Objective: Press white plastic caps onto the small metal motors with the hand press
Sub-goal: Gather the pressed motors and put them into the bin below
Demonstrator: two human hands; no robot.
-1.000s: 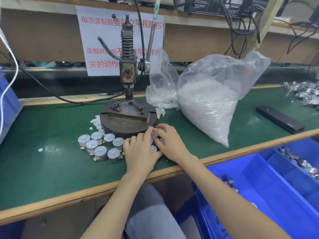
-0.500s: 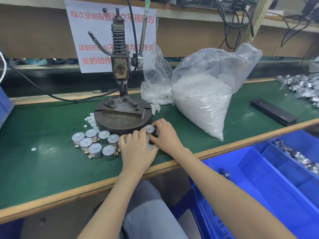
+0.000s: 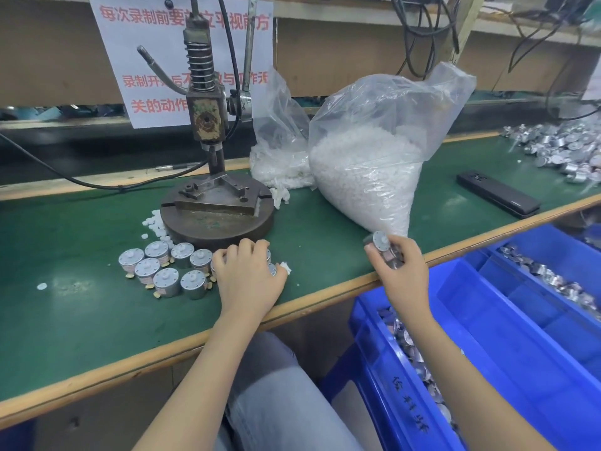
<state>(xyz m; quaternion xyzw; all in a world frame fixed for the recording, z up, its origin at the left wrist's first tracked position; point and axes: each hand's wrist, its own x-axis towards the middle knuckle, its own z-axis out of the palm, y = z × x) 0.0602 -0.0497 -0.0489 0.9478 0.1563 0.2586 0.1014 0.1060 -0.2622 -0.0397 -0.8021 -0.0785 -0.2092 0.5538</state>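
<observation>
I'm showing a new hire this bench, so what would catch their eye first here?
The tall hand press on its round base stands at the back centre, with a big clear bag of white caps to its right. In front, a cluster of motors sits by the left hand, while the right hand holds one motor at the bench edge.

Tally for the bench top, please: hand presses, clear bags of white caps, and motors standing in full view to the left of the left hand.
Hand press: 1
Clear bags of white caps: 2
Motors in full view left of the left hand: 7
Total: 10
Others under that hand are partly hidden, so they are not counted.
</observation>
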